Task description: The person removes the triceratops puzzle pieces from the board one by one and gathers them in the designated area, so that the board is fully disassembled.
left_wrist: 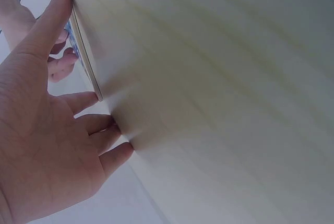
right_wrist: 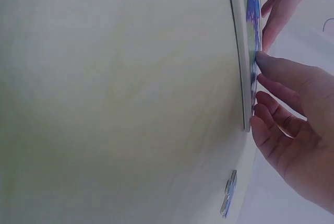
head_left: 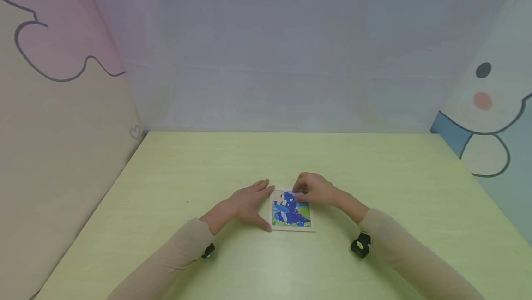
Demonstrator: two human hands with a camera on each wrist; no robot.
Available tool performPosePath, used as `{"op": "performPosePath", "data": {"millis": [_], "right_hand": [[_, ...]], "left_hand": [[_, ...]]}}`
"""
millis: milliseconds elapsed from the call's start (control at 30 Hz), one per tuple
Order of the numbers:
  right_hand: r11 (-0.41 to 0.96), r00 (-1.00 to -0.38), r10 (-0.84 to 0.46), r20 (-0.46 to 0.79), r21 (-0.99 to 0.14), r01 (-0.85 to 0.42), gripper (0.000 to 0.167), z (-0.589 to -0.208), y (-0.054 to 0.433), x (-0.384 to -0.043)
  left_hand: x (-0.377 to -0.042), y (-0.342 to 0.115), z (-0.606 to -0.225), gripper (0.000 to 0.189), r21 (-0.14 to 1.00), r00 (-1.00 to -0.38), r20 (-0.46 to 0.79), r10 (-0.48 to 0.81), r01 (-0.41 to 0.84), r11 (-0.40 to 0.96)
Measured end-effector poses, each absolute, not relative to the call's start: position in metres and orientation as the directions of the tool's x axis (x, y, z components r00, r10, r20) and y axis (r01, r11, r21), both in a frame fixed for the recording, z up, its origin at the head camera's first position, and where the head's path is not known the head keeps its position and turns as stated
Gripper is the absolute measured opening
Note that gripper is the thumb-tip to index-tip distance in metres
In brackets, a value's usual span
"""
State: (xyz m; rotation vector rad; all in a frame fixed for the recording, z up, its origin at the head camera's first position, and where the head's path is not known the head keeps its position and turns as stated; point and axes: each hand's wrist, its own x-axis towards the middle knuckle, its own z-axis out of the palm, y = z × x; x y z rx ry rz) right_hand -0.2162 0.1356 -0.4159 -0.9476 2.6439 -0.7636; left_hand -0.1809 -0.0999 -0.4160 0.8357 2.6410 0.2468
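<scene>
A square picture puzzle (head_left: pixel 292 229) is laid flat on a pale yellow-green table (head_left: pixel 174 161), near the middle of the scene. A spotted blue dinosaur (head_left: pixel 293 217) is printed inside its pale frame. The puzzle's left side is bordered by the left hand (head_left: pixel 249 201), which is spread and relaxed, with its thumb at the near left corner. The far right corner is partly covered by the right hand (head_left: pixel 316 189); its fingers are bent and its thumb is rested on the printed surface, but whether a piece is pinched cannot be told. A small flat loose piece (right_wrist: pixel 229 195) is seen beyond the right hand, mostly blocked from the head view. Beige sleeves (head_left: pixel 407 249) are worn, with a black device (head_left: pixel 360 244) at the right wrist. The left wall (head_left: pixel 62 120) is decorated with a heart outline (head_left: pixel 135 132).
</scene>
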Motion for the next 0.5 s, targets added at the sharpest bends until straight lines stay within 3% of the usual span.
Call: {"op": "performPosePath", "data": {"millis": [500], "right_hand": [[0.68, -0.797, -0.592, -0.119, -0.605, -0.415, 0.018, -0.4115, 0.1274, -0.217]], "left_hand": [[-0.1808, -0.1003, -0.4153, 0.107, 0.276, -0.762, -0.286, 0.581, 0.515, 0.811]]}}
